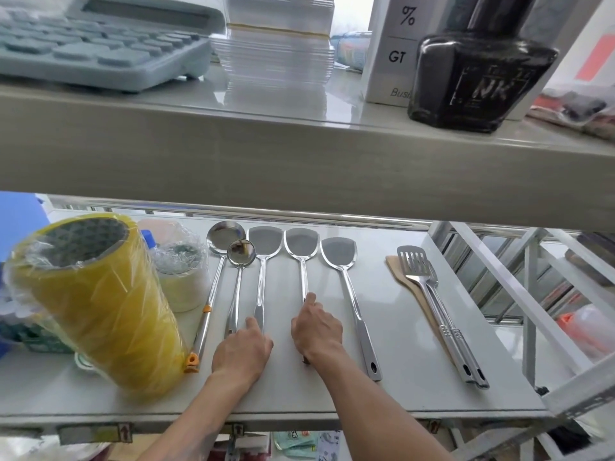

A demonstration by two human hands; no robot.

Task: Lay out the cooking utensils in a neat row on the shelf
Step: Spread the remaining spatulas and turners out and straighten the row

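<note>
Five steel utensils [301, 261] are lying side by side on the shelf [399, 327]; your left hand [241, 352] is pressing flat on one spatula handle, your right hand [316, 329] fingering the next.

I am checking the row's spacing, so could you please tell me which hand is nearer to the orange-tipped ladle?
Left. The left hand lies just right of the orange-tipped ladle; the right hand is farther right, on a spatula handle.
</note>
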